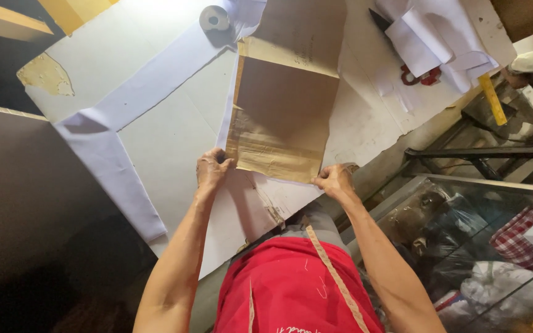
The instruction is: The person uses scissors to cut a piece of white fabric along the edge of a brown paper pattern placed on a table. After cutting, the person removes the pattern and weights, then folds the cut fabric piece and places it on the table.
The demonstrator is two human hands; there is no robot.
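Left hand (212,169) and right hand (334,179) are pinching the brown paper (282,117) at mid-frame; white cloth (118,132) is lying left, scissors (419,76) upper right.

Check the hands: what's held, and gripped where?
Both hold the brown paper sheet by its near edge: left hand at the near-left corner, right hand at the near-right corner. The sheet lies flat on white fabric.

Both bare arms stretch forward from the body, elbows slightly bent and forearms angled inward. The left hand (212,169) is curled, fingers pinched shut with knuckles up. The right hand (334,180) mirrors it, fingers closed, wrist straight.
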